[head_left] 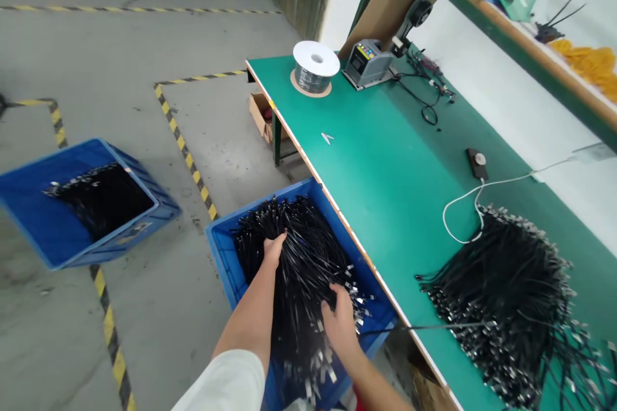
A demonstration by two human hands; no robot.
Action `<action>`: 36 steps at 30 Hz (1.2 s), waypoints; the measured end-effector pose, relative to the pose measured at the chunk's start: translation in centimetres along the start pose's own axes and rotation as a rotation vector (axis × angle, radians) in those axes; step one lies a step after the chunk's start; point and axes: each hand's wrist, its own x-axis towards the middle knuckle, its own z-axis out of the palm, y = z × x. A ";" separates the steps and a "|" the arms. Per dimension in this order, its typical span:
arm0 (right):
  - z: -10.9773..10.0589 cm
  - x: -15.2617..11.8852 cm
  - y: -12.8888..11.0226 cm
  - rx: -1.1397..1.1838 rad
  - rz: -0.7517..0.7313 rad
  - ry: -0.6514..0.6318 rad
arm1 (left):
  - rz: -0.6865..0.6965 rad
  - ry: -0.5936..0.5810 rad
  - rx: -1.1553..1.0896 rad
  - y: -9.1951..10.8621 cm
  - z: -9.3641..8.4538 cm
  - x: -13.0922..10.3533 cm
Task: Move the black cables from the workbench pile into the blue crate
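A blue crate below the table edge is filled with many thin black cables that have silvery connector ends. My left hand is closed around a thick bundle of these cables near their far end; most of its fingers are hidden beneath them. Lower and to the right, my right hand lies at the cables' side near the connector ends, thumb and fingers apart. One cable stretches from beside my right wrist across the table edge towards a large cable pile on the green table.
A second blue crate with black cables stands on the floor at left. The table bears a white spool, a grey tape-dispenser-like machine, small snips and a dark box with a knob. A shelf overhangs the right side.
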 end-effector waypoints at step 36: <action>5.4 11.1 -0.8 -0.871 -0.522 -0.378 | 0.298 -0.106 1.308 -6.0 -3.3 -12.5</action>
